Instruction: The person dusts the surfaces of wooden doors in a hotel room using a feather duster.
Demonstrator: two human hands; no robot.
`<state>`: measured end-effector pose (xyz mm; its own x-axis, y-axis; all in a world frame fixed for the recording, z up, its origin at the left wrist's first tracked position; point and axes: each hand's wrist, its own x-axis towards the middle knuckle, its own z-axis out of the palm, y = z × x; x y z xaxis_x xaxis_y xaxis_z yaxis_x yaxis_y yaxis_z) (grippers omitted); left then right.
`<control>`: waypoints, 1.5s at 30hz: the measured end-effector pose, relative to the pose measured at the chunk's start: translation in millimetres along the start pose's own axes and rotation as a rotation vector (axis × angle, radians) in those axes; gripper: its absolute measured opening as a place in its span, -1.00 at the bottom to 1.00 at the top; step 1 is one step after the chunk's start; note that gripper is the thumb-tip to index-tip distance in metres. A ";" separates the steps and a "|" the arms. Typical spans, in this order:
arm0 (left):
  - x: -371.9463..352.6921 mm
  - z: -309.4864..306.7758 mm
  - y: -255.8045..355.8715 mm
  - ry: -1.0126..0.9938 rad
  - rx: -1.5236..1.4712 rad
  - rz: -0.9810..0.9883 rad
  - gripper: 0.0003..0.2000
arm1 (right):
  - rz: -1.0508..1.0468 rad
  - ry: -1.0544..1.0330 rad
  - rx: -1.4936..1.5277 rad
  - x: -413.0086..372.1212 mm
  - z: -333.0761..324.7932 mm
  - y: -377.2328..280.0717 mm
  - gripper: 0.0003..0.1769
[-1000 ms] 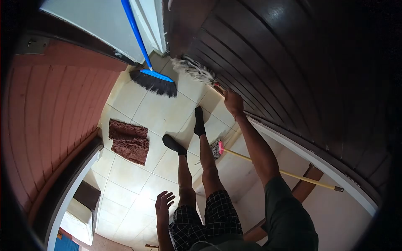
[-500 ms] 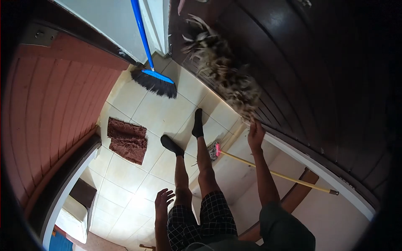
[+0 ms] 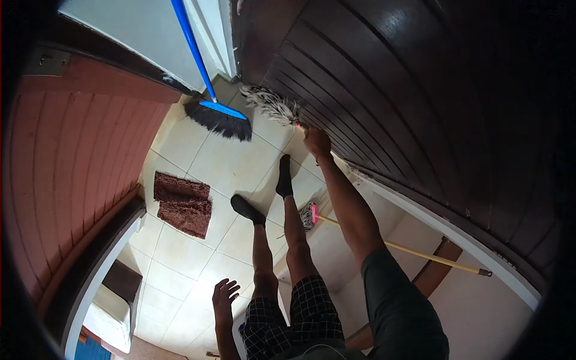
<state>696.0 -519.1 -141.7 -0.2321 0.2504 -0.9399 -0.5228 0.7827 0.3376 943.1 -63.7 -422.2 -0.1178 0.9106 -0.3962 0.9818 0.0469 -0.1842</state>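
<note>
My right hand (image 3: 317, 143) is closed round the short handle of a grey and white feather duster (image 3: 273, 107). The duster's fluffy head points up and left, at the lower part of the dark wooden door (image 3: 360, 78) with grooved panels. Low in the view, my left hand (image 3: 224, 295) hangs beside my left thigh with its fingers apart and nothing in it.
A blue broom (image 3: 222, 117) leans by the white door at the top. On the tiled floor lies a brown rug (image 3: 183, 204). A mop (image 3: 309, 217) with a yellow pole is right of my feet. A reddish door (image 3: 90, 156) stands at the left.
My right hand has moved left and up with the duster. The duster, blurred across the dark door before, is now lower beside it. My left hand has shifted slightly left and down.
</note>
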 end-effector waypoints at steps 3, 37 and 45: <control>0.9 2.8 -2.6 0.012 -0.018 -0.009 -0.58 | -0.022 0.028 -0.043 6.6 -18.6 -12.0 -0.62; -107.5 15.0 109.3 -0.246 0.035 0.398 -0.61 | 0.234 0.106 -0.247 -263.4 -282.6 219.6 -0.36; -122.7 26.6 154.6 -0.301 0.005 0.443 -0.64 | -0.154 0.389 0.543 -307.6 -423.3 117.5 -0.60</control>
<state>665.5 -413.6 24.5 -0.1837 0.7088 -0.6811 -0.4239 0.5680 0.7055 1157.8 -164.5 58.7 -0.0881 0.9961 0.0035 0.7325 0.0672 -0.6775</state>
